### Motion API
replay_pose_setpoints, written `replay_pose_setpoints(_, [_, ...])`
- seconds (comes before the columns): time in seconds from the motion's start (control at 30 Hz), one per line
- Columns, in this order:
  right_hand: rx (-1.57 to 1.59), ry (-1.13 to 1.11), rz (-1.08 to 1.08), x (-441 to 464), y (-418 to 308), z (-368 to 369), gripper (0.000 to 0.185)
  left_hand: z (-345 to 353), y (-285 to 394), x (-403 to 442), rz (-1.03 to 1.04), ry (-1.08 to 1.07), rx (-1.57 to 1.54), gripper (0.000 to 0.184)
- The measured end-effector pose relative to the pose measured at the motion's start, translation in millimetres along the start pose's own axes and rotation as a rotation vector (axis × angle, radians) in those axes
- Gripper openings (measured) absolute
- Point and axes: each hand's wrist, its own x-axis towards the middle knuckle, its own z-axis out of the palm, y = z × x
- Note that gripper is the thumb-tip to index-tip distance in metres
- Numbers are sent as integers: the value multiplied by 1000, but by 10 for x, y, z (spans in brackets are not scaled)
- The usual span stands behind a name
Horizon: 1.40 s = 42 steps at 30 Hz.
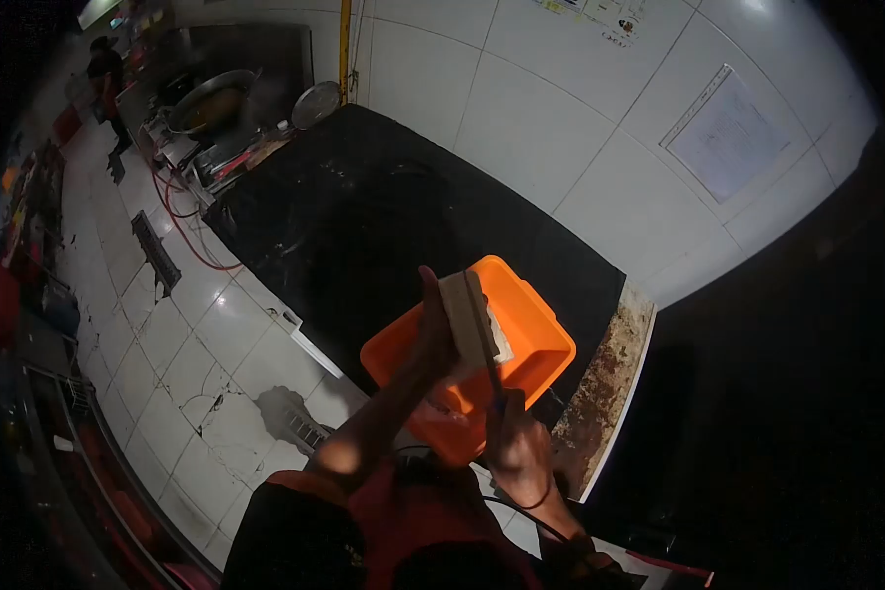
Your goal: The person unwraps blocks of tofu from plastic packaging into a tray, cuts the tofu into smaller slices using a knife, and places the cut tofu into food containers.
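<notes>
My left hand [437,339] holds up a beige, brick-shaped block [461,313], with the thumb stretched along its left side. A knife [490,356] is gripped by its handle in my right hand [519,454]. The blade lies lengthwise against the block; I cannot tell how deep it sits. A whitish part [501,339] shows just right of the blade. Both hands are over an orange plastic tub [533,339]. Some pale pieces or liquid [447,411] show in its near end, too dim to name.
The tub stands on a black worktop [315,206] with a stained strip [600,383] at its right end. White tiles [531,98] cover the wall behind. A large wok [211,103] and a red hose [182,231] are far left. Another person [108,84] stands in the distance.
</notes>
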Motion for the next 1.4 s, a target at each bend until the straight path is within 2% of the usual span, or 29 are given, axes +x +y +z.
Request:
replay_pose_setpoints(0.17, [-7, 13, -32, 13, 72, 36, 17, -80, -15, 71, -17, -5, -10, 82])
replay_pose_setpoints(0.23, [0, 47, -104, 14, 94, 56, 18, -127, -8, 62, 39, -100, 128, 84])
replay_pose_setpoints(0.33, [-8, 35, -86, 18, 108, 69, 18, -44, 1, 36, 37, -30, 97, 84])
replay_pose_setpoints(0.47, [-35, 63, -112, 17, 114, 93, 17, -171, -50, 124, 16, -107, 90, 84])
replay_pose_setpoints(0.57, [-81, 43, -61, 14, 144, 124, 17, -136, -48, 84, 78, -104, 151, 84])
replay_pose_setpoints(0.63, [-71, 110, -118, 0, 207, 178, 17, -80, -15, 36, -32, -137, 3, 83])
replay_pose_setpoints(0.77, [-102, 212, -228, -44, 278, 267, 18, -46, -3, 8, 39, -292, -11, 83])
replay_pose_setpoints(0.83, [-122, 197, -153, -96, 285, 292, 19, 126, 43, -131, 172, -265, 161, 84])
replay_pose_setpoints(0.9, [-109, 185, -142, -114, 290, 303, 23, 95, 8, -118, 191, -314, 202, 85])
replay_pose_setpoints(0.97, [-135, 185, -109, -98, 293, 316, 25, 127, -2, -139, 124, -241, 116, 85])
replay_pose_setpoints(1.03, [-127, 174, -110, -99, 299, 316, 26, 83, -28, -122, 165, -290, 154, 87])
replay_pose_setpoints(1.23, [-54, 213, -177, -28, 315, 353, 27, 5, -48, -85, 185, -338, 235, 88])
replay_pose_setpoints(1.3, [-121, 173, -177, 13, 219, 273, 27, 18, 31, -33, 72, -374, 44, 87])
replay_pose_setpoints(1.33, [-153, 36, -31, 49, 145, 178, 23, -36, 51, 75, 58, -368, 57, 87])
replay_pose_setpoints(1.4, [-41, -23, -18, 229, -41, -27, 19, -184, 71, 339, 53, -674, -236, 81])
